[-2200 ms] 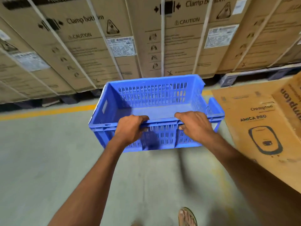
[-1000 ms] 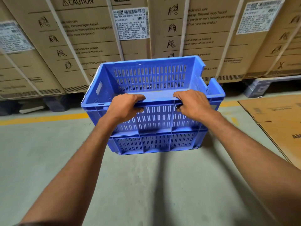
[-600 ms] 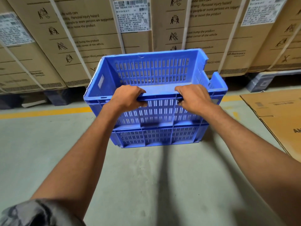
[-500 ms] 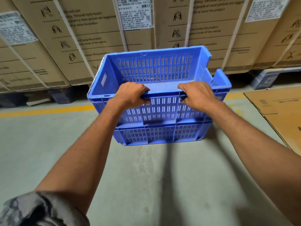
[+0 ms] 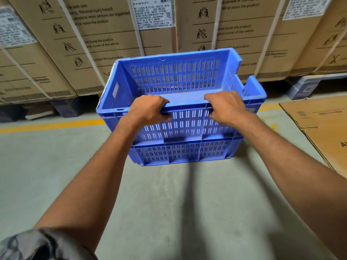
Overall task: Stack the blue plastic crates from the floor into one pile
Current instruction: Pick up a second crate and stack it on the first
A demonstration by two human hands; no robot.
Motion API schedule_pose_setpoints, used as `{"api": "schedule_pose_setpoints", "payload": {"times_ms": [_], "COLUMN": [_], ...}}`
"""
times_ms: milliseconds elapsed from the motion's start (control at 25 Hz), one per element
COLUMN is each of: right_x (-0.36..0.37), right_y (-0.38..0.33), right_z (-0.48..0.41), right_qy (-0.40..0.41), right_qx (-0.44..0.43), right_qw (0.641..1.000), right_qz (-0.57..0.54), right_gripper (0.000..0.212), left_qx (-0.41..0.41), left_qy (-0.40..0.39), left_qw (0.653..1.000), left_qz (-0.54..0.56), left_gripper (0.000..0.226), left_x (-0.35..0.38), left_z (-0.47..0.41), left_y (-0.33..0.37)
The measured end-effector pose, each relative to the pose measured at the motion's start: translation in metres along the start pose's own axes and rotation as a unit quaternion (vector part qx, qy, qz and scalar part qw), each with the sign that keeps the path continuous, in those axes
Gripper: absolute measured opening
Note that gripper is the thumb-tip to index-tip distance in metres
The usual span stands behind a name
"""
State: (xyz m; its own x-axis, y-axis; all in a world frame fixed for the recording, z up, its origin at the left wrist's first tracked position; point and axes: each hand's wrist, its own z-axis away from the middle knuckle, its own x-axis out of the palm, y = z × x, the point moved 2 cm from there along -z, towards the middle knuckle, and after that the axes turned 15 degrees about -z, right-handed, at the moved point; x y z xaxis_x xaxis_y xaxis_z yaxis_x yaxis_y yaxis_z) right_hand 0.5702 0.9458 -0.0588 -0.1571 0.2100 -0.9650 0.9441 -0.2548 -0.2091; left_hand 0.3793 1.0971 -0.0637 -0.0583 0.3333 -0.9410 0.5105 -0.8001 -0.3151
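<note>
An empty blue slotted crate (image 5: 174, 77) sits on top of a second blue crate (image 5: 180, 152) that stands on the grey floor, straight ahead of me. My left hand (image 5: 148, 109) grips the near rim of the upper crate left of centre. My right hand (image 5: 225, 107) grips the same rim right of centre. The upper crate's right side wall has a cut-out notch. Most of the lower crate is hidden beneath the upper one; only its near wall shows.
Tall strapped cardboard cartons (image 5: 105, 38) on pallets form a wall just behind the crates. A yellow floor line (image 5: 52, 125) runs in front of them. Flattened cardboard (image 5: 323, 124) lies on the floor to the right. Bare concrete floor (image 5: 169, 203) lies between me and the crates.
The crate in my hands was carried forward and set down onto a second crate on the floor. In the last half second the view shifted slightly; both hands kept their grip.
</note>
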Motion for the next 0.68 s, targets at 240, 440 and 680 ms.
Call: {"api": "schedule_pose_setpoints", "payload": {"times_ms": [240,440,680], "right_x": [0.007,0.013,-0.014], "right_y": [0.000,0.002,-0.004], "right_z": [-0.001,-0.004,0.005], "right_qy": [0.025,0.040,-0.105], "right_qx": [0.003,0.019,0.054], "right_qw": [0.999,0.999,0.993], "right_qz": [0.027,0.031,-0.024], "right_gripper": [0.035,0.034,0.051], "left_qx": [0.000,0.013,-0.027], "left_qy": [0.028,0.044,-0.143], "left_qw": [0.999,0.998,0.989], "left_qz": [-0.036,-0.046,0.031], "left_gripper": [0.041,0.041,0.068], "left_x": [0.005,0.007,-0.021], "left_z": [0.000,-0.003,0.011], "left_y": [0.001,-0.006,0.004]}}
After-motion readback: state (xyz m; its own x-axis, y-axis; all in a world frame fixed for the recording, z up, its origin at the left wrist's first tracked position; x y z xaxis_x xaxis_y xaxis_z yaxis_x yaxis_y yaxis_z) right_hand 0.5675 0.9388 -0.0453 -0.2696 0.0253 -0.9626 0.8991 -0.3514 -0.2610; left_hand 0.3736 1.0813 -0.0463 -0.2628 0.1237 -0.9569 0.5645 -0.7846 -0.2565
